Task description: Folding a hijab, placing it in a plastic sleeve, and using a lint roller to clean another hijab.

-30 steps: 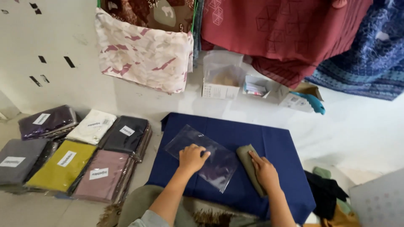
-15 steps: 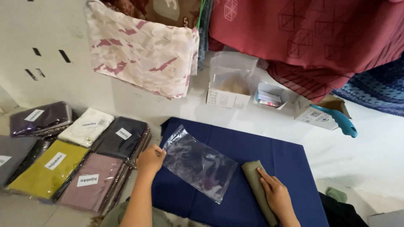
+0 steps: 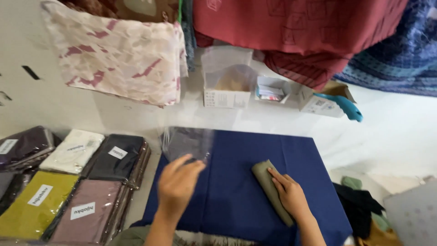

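Lifting the clear plastic bag (image 3: 187,143) off the blue cloth (image 3: 236,182), the left hand (image 3: 178,182) now holds it up by its lower edge, fingers curled around the film; a second ago the bag lay flat in the middle of the cloth under that same hand, and half a second ago it was being dragged toward the cloth's left corner. The right hand (image 3: 289,196) has hardly shifted: it rests flat, fingers stretched out, on the folded olive-grey cloth (image 3: 272,191), which stays lying at a slant on the right half of the blue cloth, pressed down rather than gripped. So the bag has gone from lying to being held in the air, while the folded piece waits beneath the other palm, well apart from it. To the left lie packed folded fabrics (image 3: 68,182) in clear wrappers with white labels; small cardboard boxes (image 3: 227,93) stand behind, under hanging fabrics (image 3: 296,32).
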